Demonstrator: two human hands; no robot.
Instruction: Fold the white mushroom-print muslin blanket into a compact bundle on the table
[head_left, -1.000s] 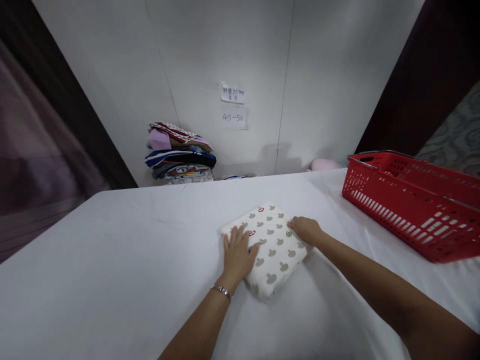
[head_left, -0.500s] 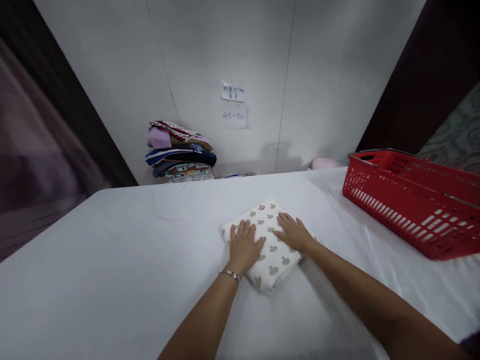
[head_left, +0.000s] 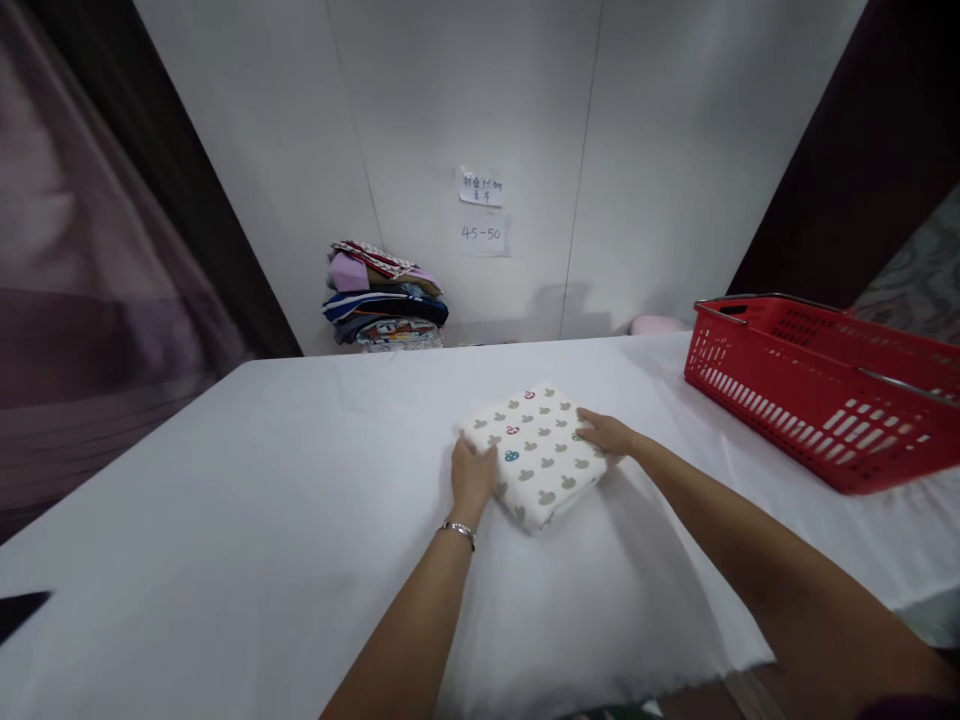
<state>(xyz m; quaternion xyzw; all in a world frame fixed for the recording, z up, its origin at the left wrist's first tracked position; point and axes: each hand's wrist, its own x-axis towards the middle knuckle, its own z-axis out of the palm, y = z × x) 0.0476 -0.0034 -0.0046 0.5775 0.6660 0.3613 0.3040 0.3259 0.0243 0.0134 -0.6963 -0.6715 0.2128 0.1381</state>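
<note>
A folded white cloth (head_left: 538, 455) printed with grey mouse-head shapes lies on the white-covered table (head_left: 262, 500). My left hand (head_left: 472, 475), a bracelet on its wrist, grips the cloth's near-left edge with the fingers curled round it. My right hand (head_left: 609, 436) holds the cloth's right edge, fingers closed against its side. The top of the cloth is uncovered between the two hands.
A red plastic basket (head_left: 817, 390) stands at the table's right. A stack of folded clothes (head_left: 384, 298) sits against the white wall behind the table, under two paper notes (head_left: 482, 210). A small pink object (head_left: 656, 324) lies by the wall.
Both hands have slid off the top of the cloth to its left and right edges and taken hold. The view has shifted slightly.
</note>
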